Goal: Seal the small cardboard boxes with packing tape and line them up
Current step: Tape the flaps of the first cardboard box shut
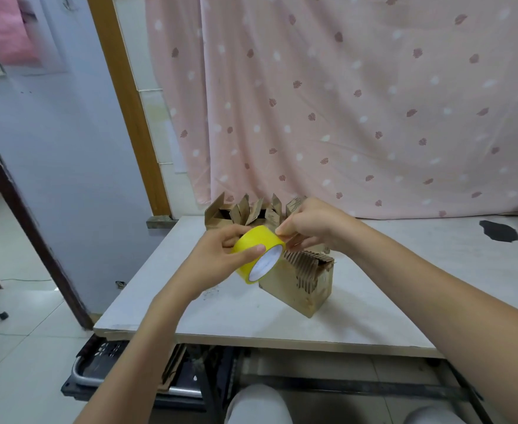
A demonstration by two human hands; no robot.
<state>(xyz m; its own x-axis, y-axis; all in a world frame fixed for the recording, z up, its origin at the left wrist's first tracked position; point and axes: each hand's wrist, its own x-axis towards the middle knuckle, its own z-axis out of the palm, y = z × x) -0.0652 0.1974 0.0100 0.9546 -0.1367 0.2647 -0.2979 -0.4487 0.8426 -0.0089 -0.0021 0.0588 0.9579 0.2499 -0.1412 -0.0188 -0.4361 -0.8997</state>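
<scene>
**Mia:** What is the person doing with the yellow tape roll [259, 254]?

**Ben:** The left hand [221, 255] is holding the roll, with the fingers and thumb curled around it. The right hand [308, 223] is pinching at the top edge of the roll. I think it is hunting for the loose end of the tape.

**Mia:** Where is the roll?

**Ben:** It is up in the air over the table [190, 289], just in front of the near box [300, 281].

**Mia:** Is that box taped yet?

**Ben:** I am not seeing any tape on it. Its top flaps are looking folded down but loose. So the job seems to be only starting.

**Mia:** And the others?

**Ben:** The back boxes [245, 214] are standing in a bunch near the pink curtain [358, 102], with their flaps sticking up. They all seem to be waiting for tape, and then for lining up.

**Mia:** Is anything in the way?

**Ben:** Not much. A dark patch [497, 231] is sitting on the table far to the right. The near box is sitting crooked, so it may be needing a turn first.
</scene>
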